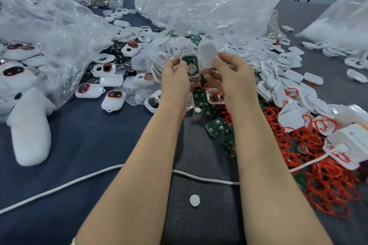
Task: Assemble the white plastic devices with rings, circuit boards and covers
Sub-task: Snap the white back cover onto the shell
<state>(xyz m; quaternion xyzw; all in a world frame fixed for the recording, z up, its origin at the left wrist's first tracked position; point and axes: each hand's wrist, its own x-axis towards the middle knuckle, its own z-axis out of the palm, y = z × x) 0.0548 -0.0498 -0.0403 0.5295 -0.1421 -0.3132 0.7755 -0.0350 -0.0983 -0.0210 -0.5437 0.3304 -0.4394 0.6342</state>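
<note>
We're gripping the shell [191, 75] in left fingers [182, 65], board [188, 59] facing us for closing; right fingers [216, 61] are pinching the cover [207, 53] just beside them, probably to cap it.

Board-filled white shell [190, 65] beside upright white cover [207, 55]

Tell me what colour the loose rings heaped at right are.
The rings are red; head view.
</note>
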